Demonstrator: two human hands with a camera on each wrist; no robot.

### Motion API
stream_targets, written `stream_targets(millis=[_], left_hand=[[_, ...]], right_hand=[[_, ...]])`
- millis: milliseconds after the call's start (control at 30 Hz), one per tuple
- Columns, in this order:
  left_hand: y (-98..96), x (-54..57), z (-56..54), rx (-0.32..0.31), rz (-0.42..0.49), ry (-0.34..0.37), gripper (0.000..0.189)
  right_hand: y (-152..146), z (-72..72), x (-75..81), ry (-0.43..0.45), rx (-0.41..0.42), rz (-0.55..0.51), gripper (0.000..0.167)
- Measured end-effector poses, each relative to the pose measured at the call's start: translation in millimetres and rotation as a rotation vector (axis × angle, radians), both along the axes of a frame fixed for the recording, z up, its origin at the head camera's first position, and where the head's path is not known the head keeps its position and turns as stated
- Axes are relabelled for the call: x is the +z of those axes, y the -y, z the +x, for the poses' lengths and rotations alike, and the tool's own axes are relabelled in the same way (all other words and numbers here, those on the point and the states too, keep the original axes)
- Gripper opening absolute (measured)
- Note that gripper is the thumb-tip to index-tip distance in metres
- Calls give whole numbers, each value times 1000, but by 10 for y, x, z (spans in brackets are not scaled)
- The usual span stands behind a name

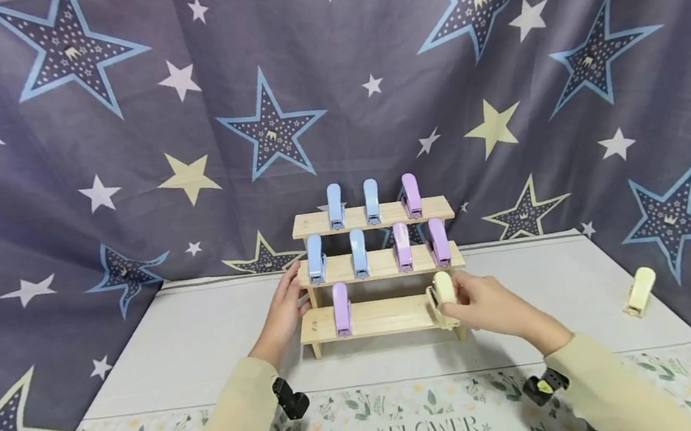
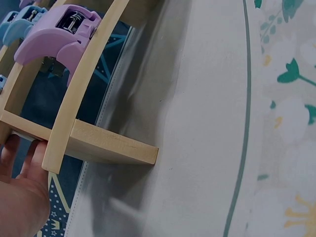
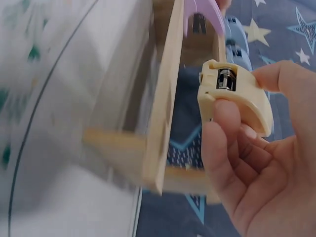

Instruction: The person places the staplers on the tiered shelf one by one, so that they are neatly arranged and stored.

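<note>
My right hand [image 1: 489, 304] pinches a cream stapler [image 1: 443, 290] between thumb and fingers, at the right end of the bottom tier. In the right wrist view the cream stapler [image 3: 242, 96] tilts in the fingertips beside the board; whether it touches the board cannot be told. My left hand [image 1: 281, 314] rests against the left side of the three-tier wooden stand [image 1: 393, 312], its fingers reaching the side support in the left wrist view. A purple stapler [image 1: 342, 310] stands toward the left of the bottom tier.
Two blue staplers [image 1: 372, 202] and a purple one [image 1: 411, 196] stand on the top tier. The middle tier holds two blue [image 1: 358, 253] and two purple staplers [image 1: 402, 246]. Another cream stapler [image 1: 640, 291] lies at the table's right. A star-patterned curtain [image 1: 361, 49] hangs behind.
</note>
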State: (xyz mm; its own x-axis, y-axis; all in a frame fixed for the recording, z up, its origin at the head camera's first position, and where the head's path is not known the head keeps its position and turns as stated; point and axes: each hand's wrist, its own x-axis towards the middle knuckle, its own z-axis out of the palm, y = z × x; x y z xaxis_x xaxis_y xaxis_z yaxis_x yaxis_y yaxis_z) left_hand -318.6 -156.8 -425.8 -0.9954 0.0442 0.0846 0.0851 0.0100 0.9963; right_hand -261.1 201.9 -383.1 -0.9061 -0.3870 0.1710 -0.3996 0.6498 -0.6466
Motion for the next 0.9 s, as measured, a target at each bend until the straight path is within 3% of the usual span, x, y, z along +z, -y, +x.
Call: stream_targets(millis=[233, 533, 900], left_hand=[[3, -4, -25, -1, 0, -4, 50], [-12, 3, -17, -13, 22, -11, 50], [6, -1, 12, -2, -24, 3, 51]], right_hand=[[338, -89, -114, -44, 27, -21, 24], [632, -198, -229, 12, -13, -50, 27], [804, -285, -297, 29, -44, -63, 32]])
